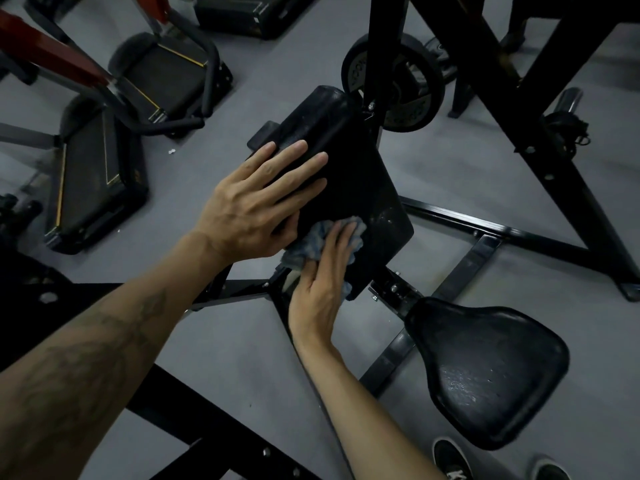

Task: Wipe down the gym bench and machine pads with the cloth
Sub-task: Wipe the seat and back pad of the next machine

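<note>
left hand (252, 206) flat, fingers spread wide, steadying black padded machine pad (346, 174) | right hand (325, 282) presses crumpled blue-grey cloth (313, 245) at pad's 6 o'clock, wiping

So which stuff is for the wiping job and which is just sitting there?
For the job:
cloth, pressed to the pad by the right hand
pad, with the left hand flat on it
seat

Just sitting there:
weight plate
floor pads
shoes
</note>
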Tool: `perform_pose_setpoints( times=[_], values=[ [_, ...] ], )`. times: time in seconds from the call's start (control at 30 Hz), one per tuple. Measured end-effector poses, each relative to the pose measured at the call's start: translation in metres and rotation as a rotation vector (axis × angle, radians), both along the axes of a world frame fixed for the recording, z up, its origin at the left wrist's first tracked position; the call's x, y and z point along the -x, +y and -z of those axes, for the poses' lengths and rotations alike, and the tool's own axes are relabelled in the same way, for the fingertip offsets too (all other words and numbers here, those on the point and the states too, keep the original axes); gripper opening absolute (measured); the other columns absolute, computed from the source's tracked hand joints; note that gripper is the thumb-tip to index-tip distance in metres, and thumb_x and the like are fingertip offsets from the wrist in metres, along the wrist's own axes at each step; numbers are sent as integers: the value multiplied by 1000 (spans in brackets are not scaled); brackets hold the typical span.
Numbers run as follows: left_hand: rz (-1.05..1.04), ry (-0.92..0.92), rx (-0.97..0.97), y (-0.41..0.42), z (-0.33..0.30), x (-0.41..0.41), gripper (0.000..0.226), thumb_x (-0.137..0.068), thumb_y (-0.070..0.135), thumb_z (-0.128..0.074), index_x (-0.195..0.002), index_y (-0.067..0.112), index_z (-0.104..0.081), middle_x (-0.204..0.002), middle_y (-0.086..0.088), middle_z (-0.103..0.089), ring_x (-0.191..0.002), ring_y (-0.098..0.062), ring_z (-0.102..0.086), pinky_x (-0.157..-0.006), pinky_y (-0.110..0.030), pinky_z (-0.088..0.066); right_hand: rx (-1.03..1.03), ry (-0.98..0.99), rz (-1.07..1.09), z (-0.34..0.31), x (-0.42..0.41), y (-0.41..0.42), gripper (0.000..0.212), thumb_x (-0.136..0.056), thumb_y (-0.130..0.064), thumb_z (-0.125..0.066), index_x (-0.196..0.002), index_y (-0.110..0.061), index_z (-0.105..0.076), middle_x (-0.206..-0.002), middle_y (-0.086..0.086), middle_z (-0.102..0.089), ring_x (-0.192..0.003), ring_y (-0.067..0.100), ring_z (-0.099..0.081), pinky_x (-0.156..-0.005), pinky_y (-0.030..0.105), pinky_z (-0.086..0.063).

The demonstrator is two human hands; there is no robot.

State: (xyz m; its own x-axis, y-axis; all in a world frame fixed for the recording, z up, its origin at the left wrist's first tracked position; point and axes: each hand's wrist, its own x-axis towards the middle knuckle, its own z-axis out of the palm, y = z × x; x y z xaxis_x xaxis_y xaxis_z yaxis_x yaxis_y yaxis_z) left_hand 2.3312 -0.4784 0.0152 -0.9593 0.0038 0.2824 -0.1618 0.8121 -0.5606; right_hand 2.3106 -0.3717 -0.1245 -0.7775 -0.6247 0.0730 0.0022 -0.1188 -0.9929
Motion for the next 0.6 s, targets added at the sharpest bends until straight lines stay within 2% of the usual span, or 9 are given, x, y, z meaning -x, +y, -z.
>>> perform_pose_setpoints(
  times=[0.1, 0.2, 0.33, 0.4, 0.5, 0.6],
  values=[
    [0, 5, 2, 0, 0, 0, 48, -92, 15, -60, -140, 11, -63, -156, -11, -48, -147, -34, -43, -114, -55, -43, -18, -85, 7, 10, -4, 6, 62, -106, -33, -36, -160, -14, -13, -171, 3, 1, -157, 25, -1, -123, 52, -27],
    [0, 11, 6, -1, 2, -1, 49, -91, 15, -60, -140, 11, -63, -155, -11, -49, -147, -34, -43, -114, -55, -43, 16, -134, -91, 3, -17, 17, 62, -107, -35, -35, -161, -18, -11, -170, -4, 9, -157, 20, 7, -125, 51, -23],
    [-6, 11, 4, 0, 2, 0, 47, -92, 15, -59, -140, 11, -63, -156, -10, -48, -147, -34, -43, -114, -55, -43, 45, -10, -53, -11, -6, 3, 61, -106, -16, -44, -160, -11, -16, -170, 7, -2, -157, 25, 5, -127, 44, -13],
    [-9, 7, 0, 1, 2, -1, 47, -93, 15, -60, -140, 11, -63, -156, -10, -48, -147, -34, -43, -114, -55, -43, 14, -47, 9, -1, -2, -1, 63, -103, -11, -46, -160, -8, -18, -170, 7, -3, -157, 25, 1, -126, 48, -19],
    [-4, 6, 4, 0, 1, -1, 48, -93, 15, -60, -140, 11, -63, -156, -10, -48, -147, -34, -43, -114, -55, -43, -2, -157, -21, 10, -11, 8, 65, -105, -18, -43, -162, -16, -10, -170, -2, 6, -157, 22, 6, -123, 56, -23],
    [3, 23, 10, -1, 2, 0, 48, -92, 14, -60, -139, 11, -64, -155, -10, -49, -146, -34, -44, -114, -54, -44, 6, -119, -74, 4, -28, 21, 61, -108, -24, -40, -161, -14, -12, -171, 0, 4, -157, 21, 8, -123, 57, -21]
  ],
)
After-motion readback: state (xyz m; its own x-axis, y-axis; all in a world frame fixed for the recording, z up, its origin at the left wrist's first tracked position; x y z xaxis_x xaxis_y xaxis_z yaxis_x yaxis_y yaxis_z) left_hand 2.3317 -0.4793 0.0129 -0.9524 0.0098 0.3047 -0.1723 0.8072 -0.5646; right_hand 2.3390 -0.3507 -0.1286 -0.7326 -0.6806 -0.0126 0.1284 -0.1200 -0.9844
